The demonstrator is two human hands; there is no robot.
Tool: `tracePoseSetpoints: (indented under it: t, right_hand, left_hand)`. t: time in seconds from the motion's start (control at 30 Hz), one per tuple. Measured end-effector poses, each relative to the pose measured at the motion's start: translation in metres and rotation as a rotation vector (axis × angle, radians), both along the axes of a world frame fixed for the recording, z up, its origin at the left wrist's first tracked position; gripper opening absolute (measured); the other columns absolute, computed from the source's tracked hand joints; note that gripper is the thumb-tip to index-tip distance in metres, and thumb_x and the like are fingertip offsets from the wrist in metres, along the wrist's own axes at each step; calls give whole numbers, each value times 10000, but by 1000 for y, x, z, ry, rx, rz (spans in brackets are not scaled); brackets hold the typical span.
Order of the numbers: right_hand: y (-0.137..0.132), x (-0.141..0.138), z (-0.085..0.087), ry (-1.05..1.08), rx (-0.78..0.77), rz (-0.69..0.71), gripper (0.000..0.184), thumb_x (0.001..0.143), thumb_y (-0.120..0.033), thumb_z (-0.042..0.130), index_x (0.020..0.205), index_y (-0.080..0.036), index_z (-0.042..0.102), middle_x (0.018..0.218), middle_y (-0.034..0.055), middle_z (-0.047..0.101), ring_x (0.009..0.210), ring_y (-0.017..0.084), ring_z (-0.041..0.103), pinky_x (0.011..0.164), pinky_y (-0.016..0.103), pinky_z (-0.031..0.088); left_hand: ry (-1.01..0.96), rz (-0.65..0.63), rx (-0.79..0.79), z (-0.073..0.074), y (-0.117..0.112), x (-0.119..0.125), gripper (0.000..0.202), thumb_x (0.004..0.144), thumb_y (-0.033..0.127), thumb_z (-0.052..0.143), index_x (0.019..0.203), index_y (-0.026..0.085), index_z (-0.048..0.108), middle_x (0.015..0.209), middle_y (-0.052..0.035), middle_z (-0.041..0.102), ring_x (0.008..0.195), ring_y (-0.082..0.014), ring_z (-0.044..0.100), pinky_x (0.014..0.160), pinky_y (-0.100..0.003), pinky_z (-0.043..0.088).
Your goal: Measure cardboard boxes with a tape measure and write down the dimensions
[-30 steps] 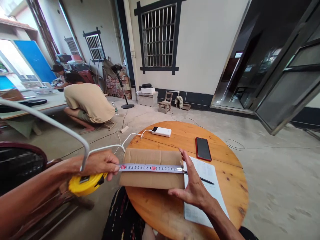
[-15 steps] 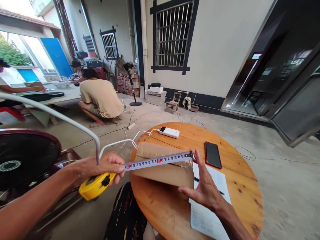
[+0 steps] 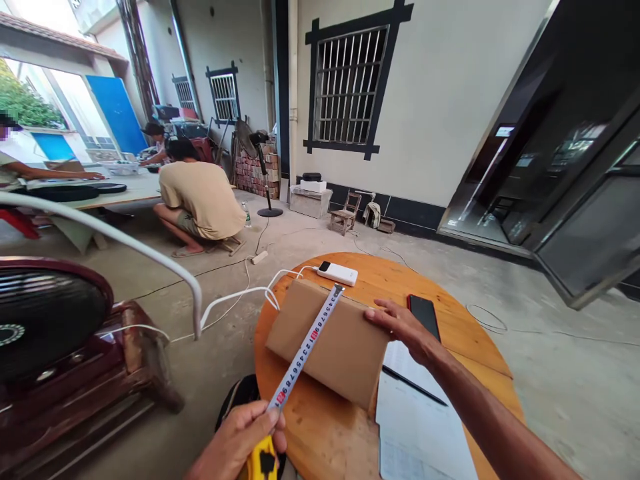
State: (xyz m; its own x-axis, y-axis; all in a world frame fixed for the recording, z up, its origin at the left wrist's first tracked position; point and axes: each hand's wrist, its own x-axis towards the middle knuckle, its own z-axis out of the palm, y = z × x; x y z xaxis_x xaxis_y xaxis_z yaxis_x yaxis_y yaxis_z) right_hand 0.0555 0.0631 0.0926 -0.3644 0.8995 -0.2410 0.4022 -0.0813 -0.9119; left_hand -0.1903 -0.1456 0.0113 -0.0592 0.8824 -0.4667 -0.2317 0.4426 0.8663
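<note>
My left hand (image 3: 247,433) is closed around a yellow tape measure (image 3: 263,460) at the bottom of the view, the thumb on the drawn-out blade. That white blade (image 3: 299,360) slants up and away across a brown cardboard box (image 3: 340,347), its metal end tip at the box's far edge. At the box's upper right corner, my right hand (image 3: 400,325) grips the edge. Part of its fingers is hidden behind the box. The box's broad plain face is turned toward me on the round wooden table (image 3: 480,380).
A white power bank (image 3: 338,273) with a cable, a phone (image 3: 424,316), paper sheets (image 3: 420,427) and a black pen (image 3: 415,385) lie on the table. Left are a dark fan (image 3: 45,333) and a pale curved tube (image 3: 150,240). A crouching person (image 3: 200,193) and others work beyond.
My left hand has moved down and right with the tape measure, so the blade now runs along the box's other direction. My right hand has left the blade's tip and taken the box's edge.
</note>
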Motion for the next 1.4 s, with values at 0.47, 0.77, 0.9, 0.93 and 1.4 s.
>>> tracePoseSetpoints:
  t: [0.47,0.77,0.9,0.93,1.4]
  right_hand:
    - [-6,-5,18,59,18,84,440,761,-585,581,951,-195,654,1086,98,624,1031,249,570,679,312,537]
    - [2,-5,15,-87,335,-40,716,650,-611,675,1227,-213,532,1314,119,491,1215,318,438,954,448,408]
    - [12,-5,8,-299,762,17,784,654,-609,679,1307,-241,448,1380,109,399,1252,308,392,1032,440,336]
    - [16,-5,5,-345,806,56,779,667,-617,663,1309,-235,443,1370,119,404,1245,310,403,1024,442,348]
    - [12,13,-33,-175,648,81,978,726,-582,639,1482,-258,109,1506,132,233,1324,296,340,963,424,418]
  left_hand:
    - [102,107,37,-10,-2,21,400,704,565,646,675,167,664,569,-10,630,487,-153,546,460,-228,394]
    - [-158,298,99,-2,-5,21,315,683,477,727,744,172,683,668,-16,680,588,-148,589,549,-215,466]
    - [-174,250,75,-5,-9,12,283,713,451,716,751,173,681,678,-18,677,601,-145,586,545,-208,469]
    - [-164,235,60,-6,-10,11,289,716,456,711,751,171,681,680,-20,676,597,-146,584,538,-209,469]
    - [-127,104,-70,-11,-8,32,272,761,450,670,777,178,679,715,-11,673,640,-144,564,571,-206,464]
